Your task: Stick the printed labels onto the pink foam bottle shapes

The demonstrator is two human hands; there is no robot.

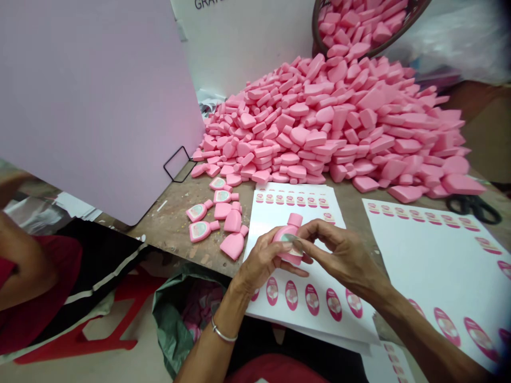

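My left hand point(259, 258) is wrapped around a small pink plastic bottle point(294, 219), cap end up, above a stack of label sheets point(295, 213). With thumb and fingers pinched, my right hand point(345, 252) grips the edge of a pale oval label point(288, 239) against the bottle's front. How much of that label is stuck down I cannot tell. Left of the sheets, several pink bottles lie on the table, some with a pale oval label facing up, such as one labelled bottle point(199, 231), and some showing a plain side, such as a plain bottle point(232, 246).
A large heap of pink bottles point(319, 127) spills from a tipped brown basket point(413, 26). More label sheets point(431, 255) and black scissors point(475, 207) lie at right. A pale panel point(99, 101) divides off another person's arm point(24, 260). A green bag point(170, 319) stands below the table edge.
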